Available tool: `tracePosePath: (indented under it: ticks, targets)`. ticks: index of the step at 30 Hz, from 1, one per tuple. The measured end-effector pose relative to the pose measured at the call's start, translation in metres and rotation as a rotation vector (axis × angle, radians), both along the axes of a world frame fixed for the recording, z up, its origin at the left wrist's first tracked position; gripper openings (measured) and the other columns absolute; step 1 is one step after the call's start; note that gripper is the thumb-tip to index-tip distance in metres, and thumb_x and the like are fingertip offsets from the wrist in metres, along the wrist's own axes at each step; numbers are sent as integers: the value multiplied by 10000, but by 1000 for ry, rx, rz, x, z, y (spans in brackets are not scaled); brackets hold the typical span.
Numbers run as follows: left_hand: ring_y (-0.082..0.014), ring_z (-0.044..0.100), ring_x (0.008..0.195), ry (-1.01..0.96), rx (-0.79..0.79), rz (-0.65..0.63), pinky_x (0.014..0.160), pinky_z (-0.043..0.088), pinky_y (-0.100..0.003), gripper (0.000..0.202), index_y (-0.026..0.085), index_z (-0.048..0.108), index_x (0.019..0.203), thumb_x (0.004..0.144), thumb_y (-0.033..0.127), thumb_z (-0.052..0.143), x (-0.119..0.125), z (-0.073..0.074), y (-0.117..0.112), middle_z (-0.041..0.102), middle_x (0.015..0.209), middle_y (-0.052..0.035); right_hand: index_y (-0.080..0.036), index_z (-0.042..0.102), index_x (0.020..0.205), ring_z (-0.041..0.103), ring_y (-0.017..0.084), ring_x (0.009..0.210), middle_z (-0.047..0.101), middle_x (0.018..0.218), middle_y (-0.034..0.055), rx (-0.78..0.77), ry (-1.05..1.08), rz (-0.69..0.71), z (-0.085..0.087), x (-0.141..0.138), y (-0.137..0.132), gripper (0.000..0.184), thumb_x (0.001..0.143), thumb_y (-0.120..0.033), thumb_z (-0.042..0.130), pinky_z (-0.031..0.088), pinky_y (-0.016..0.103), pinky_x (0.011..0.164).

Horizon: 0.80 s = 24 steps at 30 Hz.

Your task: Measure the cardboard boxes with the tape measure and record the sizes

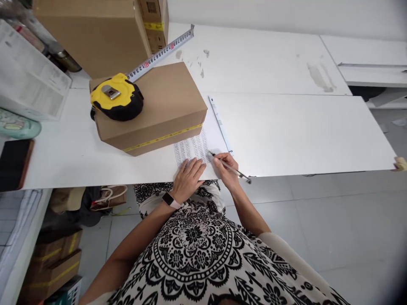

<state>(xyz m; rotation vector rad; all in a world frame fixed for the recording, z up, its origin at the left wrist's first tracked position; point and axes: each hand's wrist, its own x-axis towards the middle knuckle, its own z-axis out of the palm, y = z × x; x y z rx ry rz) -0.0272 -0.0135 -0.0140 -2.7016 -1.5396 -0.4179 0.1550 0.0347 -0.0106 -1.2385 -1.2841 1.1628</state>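
A pen (233, 169) is gripped in my right hand (227, 169), its tip at the right side of a sheet of paper (190, 148) covered in columns of small writing. My left hand (188, 180) lies flat with fingers stretched over the sheet's lower edge. Part of the sheet is hidden by a closed cardboard box (168, 97) with a yellow tape strip. On top of that box rests a yellow and black tape measure (117, 97), its blade (162, 55) pulled out toward the back. Right of the sheet lies a narrow pale-blue strip like a ruler (220, 123).
Larger cardboard boxes (92, 38) stand at the back left of the white table (286, 131). Along the left are a white carton (28, 72), a mint-green case (19, 123) and a dark phone-like object (15, 164). Bags (110, 198) and taped boxes (54, 262) sit below.
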Motion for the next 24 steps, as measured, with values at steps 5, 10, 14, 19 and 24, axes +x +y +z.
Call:
tracePosePath:
  ticks: [5, 10, 14, 19, 24]
  targets:
    - [-283, 435, 1403, 12, -6, -1, 1202, 291, -490, 509, 128, 527, 1417, 980, 389, 527, -1, -1, 0, 515, 1497, -109, -230, 563, 953, 566, 147, 719, 626, 800, 3, 13, -52, 42, 2, 2, 0, 269, 900, -485, 631, 455, 296, 649]
    - [-278, 419, 1419, 19, -27, 3, 1203, 288, -493, 503, 148, 519, 1428, 991, 397, 501, -1, -1, 0, 501, 1508, -110, -232, 555, 967, 623, 174, 762, 680, 841, 27, -34, -58, 62, -2, 0, 0, 308, 854, -486, 688, 482, 314, 672]
    - [-281, 422, 1416, 19, -29, 0, 1200, 293, -496, 506, 143, 516, 1430, 988, 390, 512, -1, -2, 0, 505, 1505, -113, -233, 496, 812, 500, 130, 604, 527, 667, -32, 27, -117, -7, -3, -2, 0, 281, 910, -468, 616, 406, 280, 575]
    - [-283, 432, 1408, 3, -26, -4, 1194, 302, -499, 501, 145, 521, 1424, 984, 384, 521, -2, -1, 0, 513, 1498, -116, -231, 518, 864, 495, 129, 628, 523, 722, -24, 60, -169, 61, -1, 1, 0, 225, 957, -434, 553, 406, 284, 593]
    - [-280, 434, 1407, -4, -20, -1, 1195, 298, -495, 492, 143, 535, 1411, 992, 401, 500, -2, -1, 0, 522, 1491, -113, -236, 570, 974, 581, 156, 763, 620, 863, 13, 51, -135, 97, -3, 1, 1, 214, 905, -425, 640, 463, 304, 676]
